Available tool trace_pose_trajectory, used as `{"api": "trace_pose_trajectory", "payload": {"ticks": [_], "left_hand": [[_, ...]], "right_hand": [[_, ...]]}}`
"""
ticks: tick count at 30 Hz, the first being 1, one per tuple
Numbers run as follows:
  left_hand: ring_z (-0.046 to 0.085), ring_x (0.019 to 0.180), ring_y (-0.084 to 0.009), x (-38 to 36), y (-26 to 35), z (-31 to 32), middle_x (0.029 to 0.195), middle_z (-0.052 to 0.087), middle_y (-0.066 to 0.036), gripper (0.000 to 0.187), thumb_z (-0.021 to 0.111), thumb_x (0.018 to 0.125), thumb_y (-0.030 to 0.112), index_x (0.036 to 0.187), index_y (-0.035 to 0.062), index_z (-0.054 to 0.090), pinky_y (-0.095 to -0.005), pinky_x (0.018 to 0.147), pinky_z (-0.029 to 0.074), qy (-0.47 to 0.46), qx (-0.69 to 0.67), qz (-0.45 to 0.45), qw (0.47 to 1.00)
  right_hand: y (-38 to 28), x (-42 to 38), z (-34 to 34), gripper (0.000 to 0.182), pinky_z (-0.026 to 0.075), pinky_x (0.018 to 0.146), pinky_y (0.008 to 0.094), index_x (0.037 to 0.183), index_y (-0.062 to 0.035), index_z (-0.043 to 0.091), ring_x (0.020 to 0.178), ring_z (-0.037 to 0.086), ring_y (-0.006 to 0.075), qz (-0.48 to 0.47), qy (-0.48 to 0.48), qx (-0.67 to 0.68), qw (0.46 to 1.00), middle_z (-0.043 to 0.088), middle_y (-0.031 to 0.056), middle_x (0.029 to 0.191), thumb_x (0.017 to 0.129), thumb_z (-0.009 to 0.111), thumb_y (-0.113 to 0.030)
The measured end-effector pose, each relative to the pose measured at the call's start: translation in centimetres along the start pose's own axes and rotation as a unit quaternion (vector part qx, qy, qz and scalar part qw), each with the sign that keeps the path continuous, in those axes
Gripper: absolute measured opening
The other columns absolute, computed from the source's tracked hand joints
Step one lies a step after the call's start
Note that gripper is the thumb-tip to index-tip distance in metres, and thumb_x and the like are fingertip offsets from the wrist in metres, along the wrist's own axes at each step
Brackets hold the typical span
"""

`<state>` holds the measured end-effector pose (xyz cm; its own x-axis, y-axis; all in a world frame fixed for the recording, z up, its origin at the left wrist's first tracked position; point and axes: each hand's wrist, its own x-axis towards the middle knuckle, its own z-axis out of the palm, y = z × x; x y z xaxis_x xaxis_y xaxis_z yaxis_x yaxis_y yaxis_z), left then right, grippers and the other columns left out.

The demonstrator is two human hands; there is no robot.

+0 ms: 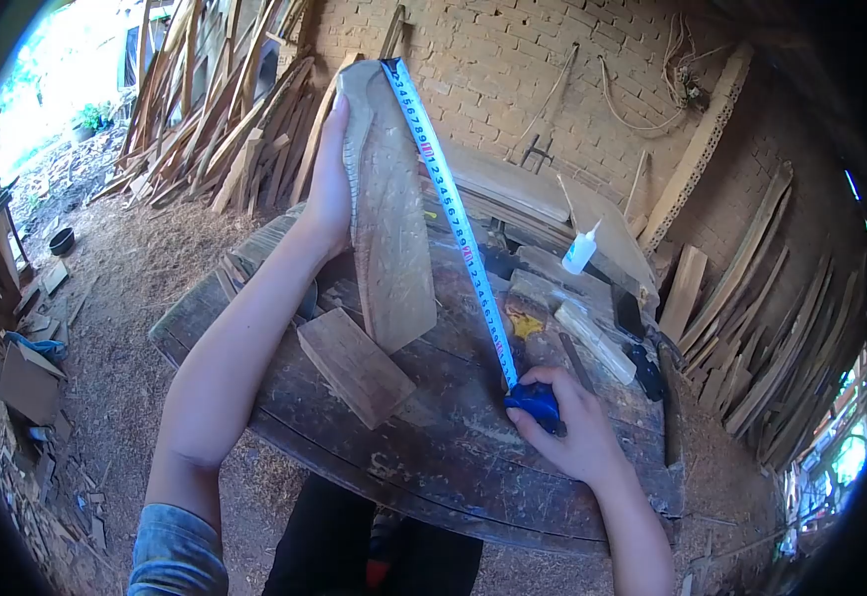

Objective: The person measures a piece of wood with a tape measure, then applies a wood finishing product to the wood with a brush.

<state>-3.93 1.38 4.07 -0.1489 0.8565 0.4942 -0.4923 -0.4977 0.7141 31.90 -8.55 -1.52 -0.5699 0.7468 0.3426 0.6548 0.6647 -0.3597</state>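
Observation:
My left hand (pixel 331 189) grips a wooden board (pixel 394 219) along its left edge, the thumb pointing up that side and the other fingers hidden. The board is tilted up, its lower end by the tabletop. In my right hand (pixel 577 427) is a blue tape measure (pixel 534 405), fingers closed around its case. Its pulled-out blade (pixel 461 228) runs from the case up to the board's top end, standing apart from the board's right side lower down. Close to the board's lower end, a short wooden block (pixel 356 366) lies on the workbench (pixel 433 467).
On the bench's right side are a white glue bottle (pixel 580 251), a pale bar-shaped piece (pixel 595 343), a yellow object (pixel 525 325) and a hammer-like tool (pixel 670 397). Timber strips (pixel 220 99) lean at the back left, more planks (pixel 766 308) at right. Shavings cover the floor.

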Motion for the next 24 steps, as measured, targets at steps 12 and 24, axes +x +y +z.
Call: {"api": "trace_pose_trajectory", "payload": {"ticks": [12, 24], "left_hand": [[0.06, 0.133, -0.0284, 0.1, -0.9, -1.5, 0.148, 0.059, -0.013, 0.089, 0.052, 0.101, 0.074, 0.161, 0.0096, 0.043, -0.047, 0.114, 0.048, 0.119, -0.029, -0.007, 0.992], [0.072, 0.103, -0.0205, 0.4, -0.4, 0.0, 0.121, 0.072, -0.011, 0.083, 0.034, 0.108, 0.07, 0.155, 0.0026, 0.05, -0.0354, 0.094, 0.06, -0.009, -0.05, 0.001, 0.999]], "right_hand": [[0.7, -0.1, 0.0, 0.047, 0.061, 0.09, 0.0438, 0.127, -0.0104, 0.062, 0.104, 0.076, 0.0337, -0.002, -0.012, 0.035, 0.999, 0.073, 0.0165, 0.12, 0.094, 0.082, -0.036], [2.0, -0.5, -0.8, 0.043, 0.054, 0.097, 0.046, 0.13, -0.0142, 0.056, 0.105, 0.072, 0.0368, -0.048, -0.03, 0.013, 0.998, 0.071, 0.0128, 0.119, 0.1, 0.071, -0.041]]}}
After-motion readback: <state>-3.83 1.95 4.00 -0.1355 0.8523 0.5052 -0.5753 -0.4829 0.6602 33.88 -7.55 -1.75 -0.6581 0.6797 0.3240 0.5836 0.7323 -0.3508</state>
